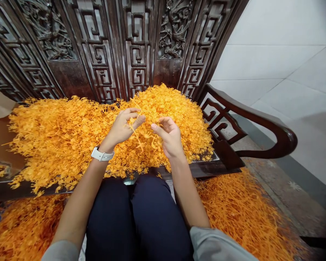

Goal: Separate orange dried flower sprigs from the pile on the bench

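In the head view, my left hand (pixel 125 125), with a white watch on its wrist, is closed round a thin orange branched plastic stem (pixel 137 136) that hangs below the fingers. Close by on the right, my right hand (pixel 170 137) has its thumb and fingers bent together at an orange plastic piece, mostly hidden by the fingertips. Both hands are held above a large heap of orange plastic flower-like pieces (pixel 70 134), which rises higher behind them. The pieces blend in colour with what I hold, so their exact outlines are hard to make out.
The heap lies on a dark carved wooden bench with a tall back (pixel 62 78) and a curved armrest (pixel 282 141) at right. A cardboard box (pixel 2 134) stands at left. More orange stems (pixel 239 210) lie on the floor on both sides of my legs.
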A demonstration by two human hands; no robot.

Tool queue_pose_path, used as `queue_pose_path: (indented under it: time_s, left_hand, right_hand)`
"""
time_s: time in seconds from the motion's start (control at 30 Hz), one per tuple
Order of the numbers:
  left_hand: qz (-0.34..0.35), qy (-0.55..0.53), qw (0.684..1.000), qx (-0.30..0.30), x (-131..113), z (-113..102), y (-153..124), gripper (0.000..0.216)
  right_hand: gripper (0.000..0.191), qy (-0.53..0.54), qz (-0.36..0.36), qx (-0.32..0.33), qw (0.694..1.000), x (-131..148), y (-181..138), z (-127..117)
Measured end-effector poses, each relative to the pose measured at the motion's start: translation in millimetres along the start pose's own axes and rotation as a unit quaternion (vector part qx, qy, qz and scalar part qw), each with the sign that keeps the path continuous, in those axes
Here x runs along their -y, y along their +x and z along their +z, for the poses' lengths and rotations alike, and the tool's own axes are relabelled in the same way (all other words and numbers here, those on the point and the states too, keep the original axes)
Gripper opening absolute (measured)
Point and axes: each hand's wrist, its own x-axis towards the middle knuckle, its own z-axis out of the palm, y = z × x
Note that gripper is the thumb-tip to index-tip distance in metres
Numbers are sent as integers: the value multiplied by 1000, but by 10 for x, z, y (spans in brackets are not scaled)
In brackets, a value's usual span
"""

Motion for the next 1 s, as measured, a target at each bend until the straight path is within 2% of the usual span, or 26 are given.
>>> queue_pose_path:
  time_s: [0.1, 0.23, 0.37, 0.47, 0.57, 0.67, 0.87, 1.0]
  left_hand:
    - [2, -78, 995, -54, -37, 47, 29, 54]
    - [-89, -225, 958, -154, 85, 39, 58, 57]
    - [-207, -330, 904, -179, 327, -45, 53, 68]
    - [-246, -333, 889, -194, 428, -41, 51, 73]
    - [-235, -296, 901, -214, 398, 21, 69, 77]
    - [-217, -276, 908, -229, 318, 70, 102, 79]
    - [-204, -273, 913, -226, 203, 92, 139, 73]
    - [-179, -314, 901, -242, 64, 152, 157, 66]
  right_hand:
    - [35, -33, -22, -20, 999, -68, 23, 4]
    - [30, -55, -55, -30, 997, -113, 51, -58]
    - [28, -38, -75, -17, 996, -30, -5, -66]
    - [26, -31, -109, 38, 993, 89, -104, 15]
    - [27, 12, -150, 96, 984, 206, -205, 95]
    - [20, 54, -175, 148, 972, 303, -284, 88]
    - [16, 19, -193, 307, 932, 473, -380, -52]
    - [15, 12, -210, 361, 908, 579, -421, -40]
